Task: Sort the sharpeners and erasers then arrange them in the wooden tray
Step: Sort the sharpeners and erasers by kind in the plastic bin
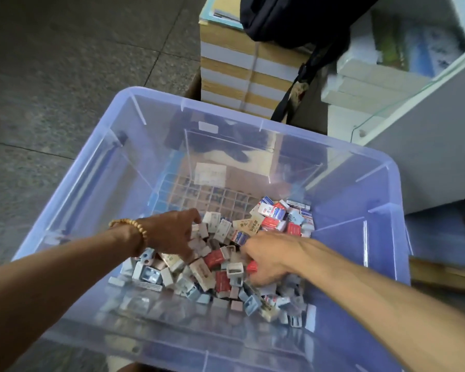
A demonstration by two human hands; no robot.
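Clear plastic bin (381, 183) holds my left hand (172, 233), fingers spread over erasers (273, 213); right hand (269, 257) fingers curl, pinching a red eraser (252, 267).

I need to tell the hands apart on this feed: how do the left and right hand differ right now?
The left hand has a beaded bracelet at its wrist; the right hand has a bare wrist. The left lies spread, fingers reaching into pale pieces; the right is curled around something red. Both are inside the clear plastic bin, in the mixed pile.
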